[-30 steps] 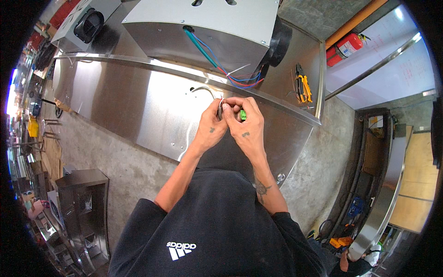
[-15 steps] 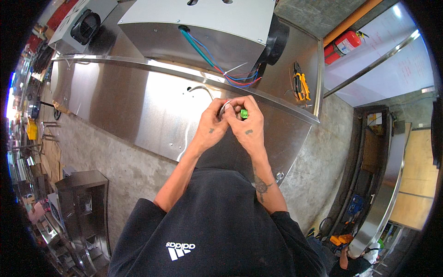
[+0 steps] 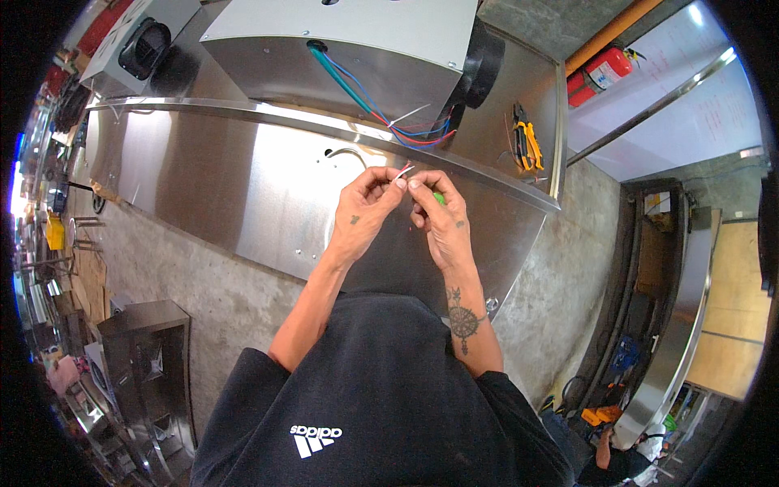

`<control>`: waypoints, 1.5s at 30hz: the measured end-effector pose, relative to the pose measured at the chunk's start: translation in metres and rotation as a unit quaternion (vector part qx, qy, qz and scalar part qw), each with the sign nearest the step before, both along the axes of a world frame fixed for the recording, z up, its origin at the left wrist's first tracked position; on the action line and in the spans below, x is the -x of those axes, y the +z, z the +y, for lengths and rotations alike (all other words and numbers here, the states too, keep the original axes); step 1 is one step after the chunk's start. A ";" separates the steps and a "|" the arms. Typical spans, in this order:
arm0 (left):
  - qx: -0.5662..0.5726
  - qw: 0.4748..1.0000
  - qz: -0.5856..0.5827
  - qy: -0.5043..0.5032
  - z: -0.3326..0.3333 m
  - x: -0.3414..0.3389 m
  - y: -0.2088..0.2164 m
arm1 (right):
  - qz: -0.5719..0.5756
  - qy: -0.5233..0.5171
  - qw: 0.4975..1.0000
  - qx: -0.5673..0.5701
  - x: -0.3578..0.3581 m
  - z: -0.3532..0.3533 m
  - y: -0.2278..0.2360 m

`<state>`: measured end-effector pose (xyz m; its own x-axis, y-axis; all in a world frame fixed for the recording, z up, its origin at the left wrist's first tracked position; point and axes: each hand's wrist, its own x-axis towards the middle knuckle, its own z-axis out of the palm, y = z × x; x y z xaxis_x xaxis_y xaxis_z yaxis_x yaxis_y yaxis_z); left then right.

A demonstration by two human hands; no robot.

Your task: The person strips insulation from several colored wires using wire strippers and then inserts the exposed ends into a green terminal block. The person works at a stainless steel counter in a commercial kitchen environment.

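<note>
Over the steel panel [image 3: 203, 178], my left hand [image 3: 363, 213] pinches the end of a cable, and thin red and white wires [image 3: 403, 171] stick up past its thumb and forefinger. The pale cable [image 3: 350, 152] comes out of a hole in the panel and runs to that hand. Close by on the right is my right hand [image 3: 442, 213], fingers curled around a small green terminal connector [image 3: 439, 198] that is mostly covered. Its thumb and forefinger meet near the wire tips; whether they touch a wire is too small to tell.
Ahead stands a large metal box [image 3: 349, 69] with a black round duct collar [image 3: 484, 65]. Blue, red and green wires [image 3: 357, 93] hang from it. Yellow-handled pliers [image 3: 527, 146] lie to the right. A fire extinguisher [image 3: 600, 77] is at the far right, a steel cabinet [image 3: 146, 373] lower left.
My hands have moved slightly apart. My right hand has turned, so the green connector shows less. The red and white wire ends now stand out above my left fingertips.
</note>
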<state>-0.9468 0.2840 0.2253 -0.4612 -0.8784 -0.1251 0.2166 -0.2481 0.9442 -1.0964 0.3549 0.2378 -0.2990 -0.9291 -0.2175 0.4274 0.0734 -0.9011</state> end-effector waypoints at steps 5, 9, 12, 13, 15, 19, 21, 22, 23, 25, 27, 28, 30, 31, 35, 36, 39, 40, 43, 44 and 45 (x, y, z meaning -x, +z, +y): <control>-0.002 0.999 0.000 0.033 0.001 0.003 0.003 | -0.128 0.018 0.991 0.018 0.011 0.006 -0.011; -0.007 1.000 -0.005 0.023 0.001 0.001 0.002 | -0.064 0.022 0.997 -0.026 0.015 0.005 -0.013; -0.007 1.000 -0.008 0.027 0.003 0.002 0.006 | -0.073 0.005 0.997 0.031 0.009 0.003 -0.009; -0.003 0.999 -0.013 0.029 0.003 0.002 0.007 | -0.060 -0.002 0.997 0.042 0.008 0.003 -0.010; 0.014 0.999 -0.022 0.029 0.004 0.002 0.007 | -0.034 -0.019 0.997 0.064 0.007 0.003 -0.013; 0.041 0.999 -0.018 0.019 0.005 0.000 0.007 | 0.032 -0.027 0.996 0.080 0.008 0.002 -0.015; 0.043 0.999 -0.019 0.013 0.005 0.000 0.010 | 0.016 -0.038 0.995 0.090 0.010 0.003 -0.021; 0.044 0.999 -0.026 0.010 0.006 0.000 0.012 | 0.011 -0.037 0.995 0.097 0.010 0.003 -0.023; 0.045 0.998 -0.033 0.007 0.006 0.000 0.013 | 0.007 -0.034 0.994 0.104 0.011 0.003 -0.025; 0.056 0.998 -0.036 0.009 0.008 0.002 0.015 | 0.015 -0.030 0.993 0.115 0.012 0.004 -0.027; 0.067 0.997 -0.034 0.013 0.008 0.003 0.015 | 0.039 -0.025 0.991 0.125 0.012 0.003 -0.027; 0.071 0.997 -0.030 0.015 0.008 0.004 0.013 | 0.046 -0.024 0.991 0.120 0.011 0.003 -0.026; 0.077 0.996 -0.036 0.017 0.008 0.004 0.012 | 0.061 -0.024 0.992 0.109 0.010 0.004 -0.020; 0.079 0.996 -0.046 0.017 0.007 0.003 0.012 | 0.056 -0.022 0.992 0.114 0.010 0.004 -0.020; 0.096 0.994 -0.051 0.017 0.007 0.003 0.010 | 0.064 -0.016 0.989 0.132 0.012 0.003 -0.021; 0.099 0.993 -0.054 0.018 0.007 0.004 0.010 | 0.073 -0.015 0.988 0.135 0.012 0.002 -0.021; 0.103 0.992 -0.072 0.019 0.007 0.003 0.013 | 0.067 -0.022 0.988 0.136 0.011 0.002 -0.023; 0.100 0.991 -0.083 0.018 0.008 0.003 0.016 | 0.066 -0.020 0.988 0.137 0.011 0.002 -0.023; 0.105 0.990 -0.087 0.022 0.008 0.003 0.015 | 0.067 -0.018 0.988 0.135 0.011 0.003 -0.023; 0.109 0.990 -0.084 0.024 0.008 0.003 0.014 | 0.069 -0.018 0.989 0.131 0.011 0.003 -0.022; 0.114 0.989 -0.093 0.024 0.008 0.003 0.013 | 0.071 -0.018 0.989 0.127 0.011 0.004 -0.022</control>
<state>-0.9503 0.2916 0.2385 -0.4052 -0.9142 -0.0002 0.0410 -0.0183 0.9990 -1.1075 0.3585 0.2163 -0.3446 -0.9363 0.0675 0.2932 -0.1756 -0.9398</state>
